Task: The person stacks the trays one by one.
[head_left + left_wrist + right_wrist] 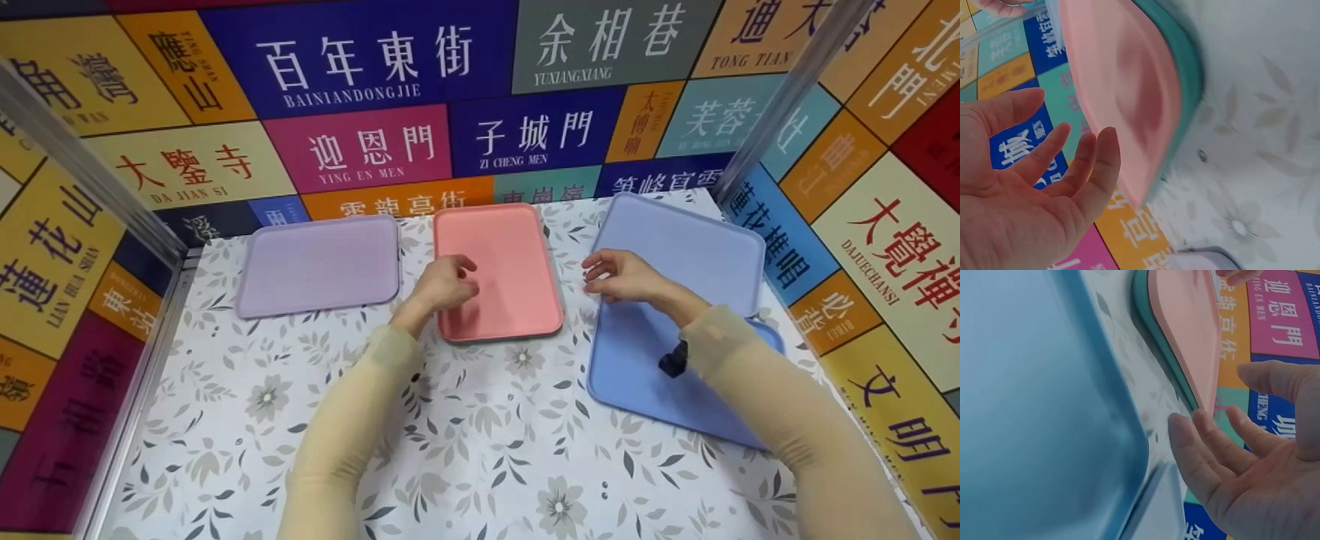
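In the head view my left hand [446,283] hovers over the left side of a pink tray [510,277], its fingers loosely bent and nothing between them. The left wrist view shows a teal tray [1188,73] directly beneath the pink one. My right hand [626,276], also holding nothing with relaxed fingers, is above the left edge of the blue trays. Of these, a darker blue tray [637,367] lies nearer me and overlaps a paler periwinkle tray [675,225] behind it. In the right wrist view, the darker blue tray [1044,410] is beside the right hand.
A lilac tray [322,266] lies at the back left of the table. The table [480,450] has a white cover with grey leaves and flowers. Colourful sign-printed panels [360,150] rise behind and along both sides, with metal posts [787,97] at the corners.
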The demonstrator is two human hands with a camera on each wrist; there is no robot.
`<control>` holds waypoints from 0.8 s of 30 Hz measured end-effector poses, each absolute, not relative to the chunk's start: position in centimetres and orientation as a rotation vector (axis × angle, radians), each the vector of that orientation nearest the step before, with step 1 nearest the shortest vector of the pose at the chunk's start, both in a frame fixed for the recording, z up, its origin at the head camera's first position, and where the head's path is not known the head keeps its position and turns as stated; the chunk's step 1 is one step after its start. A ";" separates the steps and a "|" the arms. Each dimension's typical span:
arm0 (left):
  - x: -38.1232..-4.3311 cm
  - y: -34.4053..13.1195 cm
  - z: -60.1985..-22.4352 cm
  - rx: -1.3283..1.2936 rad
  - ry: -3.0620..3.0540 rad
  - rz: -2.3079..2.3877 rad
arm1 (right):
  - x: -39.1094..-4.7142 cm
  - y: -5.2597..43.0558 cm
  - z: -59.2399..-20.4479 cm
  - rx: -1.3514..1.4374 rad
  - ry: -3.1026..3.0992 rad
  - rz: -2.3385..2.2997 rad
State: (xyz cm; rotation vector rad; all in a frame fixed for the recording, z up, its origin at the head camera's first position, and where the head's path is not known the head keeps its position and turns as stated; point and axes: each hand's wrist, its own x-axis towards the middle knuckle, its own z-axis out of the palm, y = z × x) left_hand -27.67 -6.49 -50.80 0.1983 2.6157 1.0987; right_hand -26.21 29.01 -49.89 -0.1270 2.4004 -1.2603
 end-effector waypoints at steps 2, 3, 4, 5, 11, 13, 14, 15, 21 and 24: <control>-27.5 -6.1 -50.6 0.196 2.604 1.097 | -26.0 29.7 -49.7 -0.131 2.406 -1.241; -27.3 -5.9 -50.5 0.196 2.595 1.103 | -25.8 30.1 -49.7 -0.135 2.414 -1.229; -27.2 -5.7 -50.4 0.199 2.588 1.109 | -25.6 30.5 -49.7 -0.138 2.418 -1.219; -27.1 -5.6 -50.4 0.201 2.580 1.110 | -25.5 31.0 -49.7 -0.140 2.422 -1.211; -26.6 -4.6 -50.6 0.244 2.562 1.101 | -24.3 33.7 -50.0 -0.107 2.424 -1.193; -26.3 -4.1 -50.6 0.256 2.557 1.099 | -23.8 34.6 -50.1 -0.090 2.424 -1.183; -26.2 -3.8 -50.6 0.254 2.542 1.103 | -23.5 35.2 -50.2 -0.084 2.423 -1.174; -26.0 -3.4 -50.6 0.251 2.522 1.111 | -23.2 35.7 -50.1 -0.082 2.422 -1.163; -24.9 -0.4 -49.9 0.276 2.416 1.131 | -20.8 40.0 -49.5 -0.055 2.442 -1.099; -24.6 1.3 -49.7 0.349 2.436 1.096 | -19.8 42.4 -49.3 -0.004 2.459 -1.082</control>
